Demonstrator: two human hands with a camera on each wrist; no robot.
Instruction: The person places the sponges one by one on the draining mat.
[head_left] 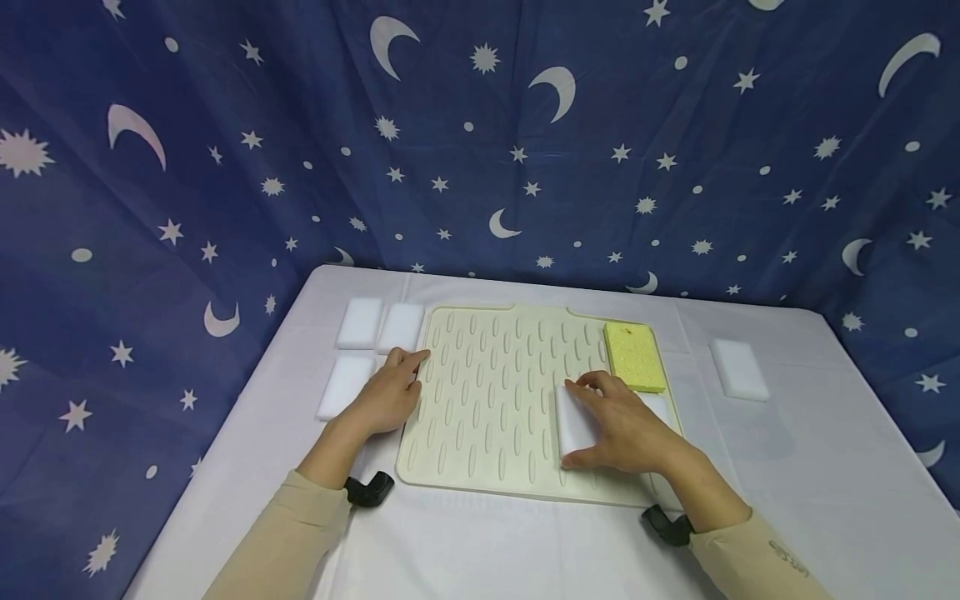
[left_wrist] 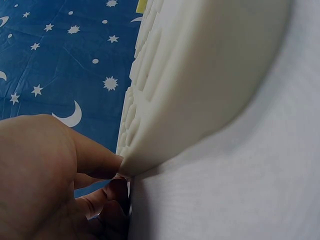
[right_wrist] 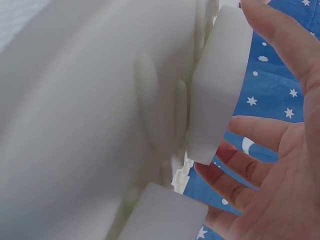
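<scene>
My right hand point(head_left: 618, 425) spans a white sponge block point(head_left: 576, 423) on the right part of a cream ridged mat point(head_left: 480, 392), thumb at its near edge and fingers at its far edge. In the right wrist view the gripped block point(right_wrist: 220, 85) sits against the ridges. Partly behind the hand lies another white block point(head_left: 656, 406), below a yellow sponge point(head_left: 634, 357) at the mat's upper right. My left hand point(head_left: 387, 393) rests at the mat's left edge, index finger extended onto it. The left wrist view shows its fingertips touching the mat's rim point(left_wrist: 165, 135).
Left of the mat lie three white blocks: one at the back point(head_left: 360, 323), one beside it point(head_left: 401, 327) and one nearer point(head_left: 345, 387). A further white block point(head_left: 739, 369) lies to the right on the white-covered table point(head_left: 495, 542). A starry blue curtain point(head_left: 450, 125) hangs behind.
</scene>
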